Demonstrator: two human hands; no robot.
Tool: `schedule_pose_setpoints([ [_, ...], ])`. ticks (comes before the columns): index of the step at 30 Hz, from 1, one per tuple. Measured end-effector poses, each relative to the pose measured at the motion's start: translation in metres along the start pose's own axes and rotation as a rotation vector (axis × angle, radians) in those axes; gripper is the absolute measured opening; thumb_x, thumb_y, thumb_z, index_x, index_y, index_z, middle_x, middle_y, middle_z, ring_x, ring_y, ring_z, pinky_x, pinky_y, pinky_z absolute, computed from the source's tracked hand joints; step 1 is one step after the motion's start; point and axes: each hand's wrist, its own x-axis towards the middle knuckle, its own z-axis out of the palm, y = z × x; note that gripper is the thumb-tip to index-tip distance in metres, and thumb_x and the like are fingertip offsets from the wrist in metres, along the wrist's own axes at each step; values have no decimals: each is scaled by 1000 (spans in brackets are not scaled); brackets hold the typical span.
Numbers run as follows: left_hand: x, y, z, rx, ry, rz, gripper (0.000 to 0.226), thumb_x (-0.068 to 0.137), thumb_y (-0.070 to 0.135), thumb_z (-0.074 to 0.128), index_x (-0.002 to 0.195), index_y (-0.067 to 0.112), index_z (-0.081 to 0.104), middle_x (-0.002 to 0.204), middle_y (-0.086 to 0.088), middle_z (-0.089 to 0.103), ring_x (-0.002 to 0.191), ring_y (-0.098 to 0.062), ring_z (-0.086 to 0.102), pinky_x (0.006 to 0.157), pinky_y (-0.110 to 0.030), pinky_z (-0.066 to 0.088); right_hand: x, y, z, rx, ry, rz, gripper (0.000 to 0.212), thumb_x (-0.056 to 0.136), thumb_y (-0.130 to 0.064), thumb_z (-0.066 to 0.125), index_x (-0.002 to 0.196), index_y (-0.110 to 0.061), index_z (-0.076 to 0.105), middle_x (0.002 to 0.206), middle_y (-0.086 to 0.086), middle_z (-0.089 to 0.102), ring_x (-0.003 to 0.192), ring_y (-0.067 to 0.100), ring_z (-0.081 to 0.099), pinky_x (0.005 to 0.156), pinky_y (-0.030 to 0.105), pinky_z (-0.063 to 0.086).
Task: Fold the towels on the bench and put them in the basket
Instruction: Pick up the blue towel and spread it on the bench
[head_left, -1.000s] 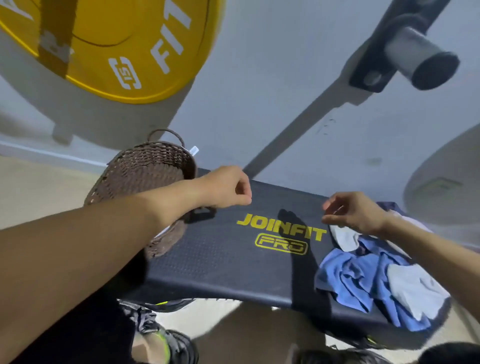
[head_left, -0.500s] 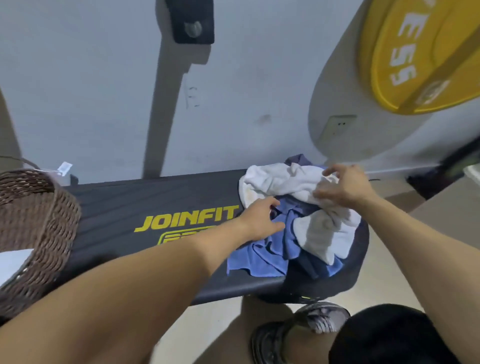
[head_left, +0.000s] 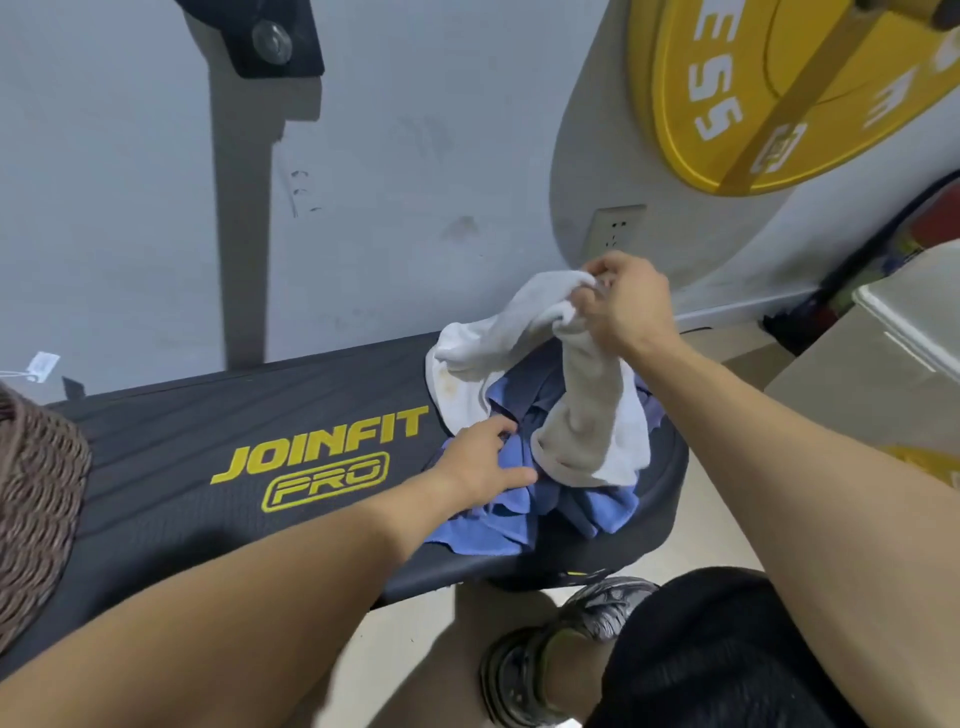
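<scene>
A black bench (head_left: 208, 426) with yellow JOINFIT PRO lettering runs across the view. At its right end lies a heap of towels: a white towel (head_left: 587, 410) on top of a crumpled blue towel (head_left: 498, 525). My right hand (head_left: 623, 301) grips the white towel by its upper edge and holds that part lifted above the heap. My left hand (head_left: 483, 462) rests with its fingers on the blue towel. The brown wicker basket (head_left: 36, 493) stands at the bench's left end, mostly cut off by the frame.
A grey wall stands close behind the bench, with a wall socket (head_left: 615, 231). A yellow weight plate (head_left: 779, 88) hangs at the upper right. A beige box (head_left: 883, 358) sits right of the bench. My shoe (head_left: 561, 654) and knee are below the bench edge.
The view swung from the basket end to the towel heap. My right hand took hold of the white towel and raised it; my left hand came down onto the blue towel.
</scene>
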Motion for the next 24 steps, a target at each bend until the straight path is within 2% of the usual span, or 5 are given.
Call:
schedule_pose_setpoints([
  [7,-21,-19,-25,-113,166,24,15,87,25,73,97,14,75,87,-7,71,66,-13,50,64,-29,44,-4,15,2,-231,-226,-3,25,77,-10,69,100,-18,74,99,6,71,84,19,60,71,21,39],
  [10,-32,-21,-59,-76,207,45,14,91,23,68,92,11,75,87,-7,72,72,-13,54,68,-32,46,-8,31,11,-379,-544,24,52,70,-34,83,118,-27,65,111,-2,62,92,18,56,75,25,41],
  [14,-55,-24,-91,-362,112,-35,19,99,21,56,91,5,62,83,-9,63,72,-17,52,68,-29,43,-7,34,19,-346,-619,-5,77,68,-37,84,137,-27,50,116,-8,52,99,18,51,78,29,41],
  [20,-86,-18,-132,-585,173,-58,17,100,22,54,89,8,55,68,-7,61,49,-13,54,41,-23,42,-15,19,34,-509,-628,-194,68,70,-30,82,129,-17,51,113,4,58,92,23,52,70,30,40],
  [24,-101,-17,-173,-337,218,-25,18,98,28,57,93,10,62,85,-13,70,74,-23,63,68,-37,51,-20,15,41,-501,-576,-263,55,69,-12,81,120,-15,59,100,3,60,90,22,53,66,26,35],
])
